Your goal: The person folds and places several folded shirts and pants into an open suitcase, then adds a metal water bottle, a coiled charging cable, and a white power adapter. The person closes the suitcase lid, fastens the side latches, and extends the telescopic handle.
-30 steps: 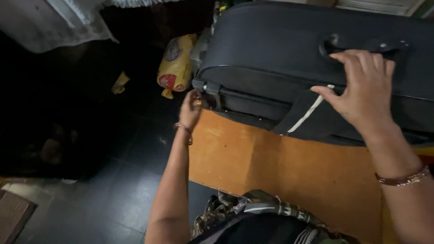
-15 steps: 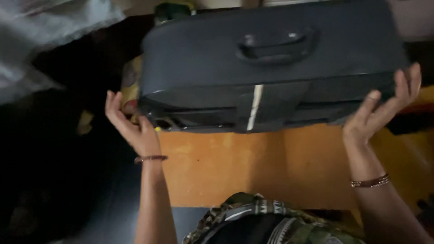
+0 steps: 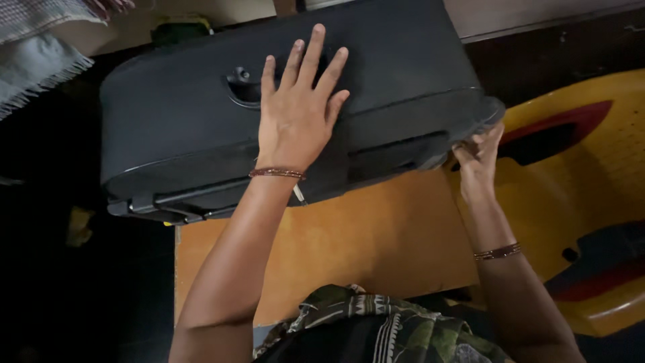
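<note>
The dark soft-sided suitcase (image 3: 201, 134) was lain flat across the far edge of the orange tabletop (image 3: 336, 249), overhanging its far left corner, and was being steadied and worked at its right end. The left hand (image 3: 295, 114) was pressed open and flat on the top panel just beside the carry handle (image 3: 243, 86), while the right hand (image 3: 478, 158) was pinched at the suitcase's right corner; what it held could not be told. A firm hold by the flat hand was judged to be called for next

Suitcase (image 3: 188, 128) on table (image 3: 376, 242), at its far edge — left hand (image 3: 295, 114) flat on top, right hand (image 3: 478, 165) at its right corner — chair (image 3: 584, 181) right of the table.
</note>
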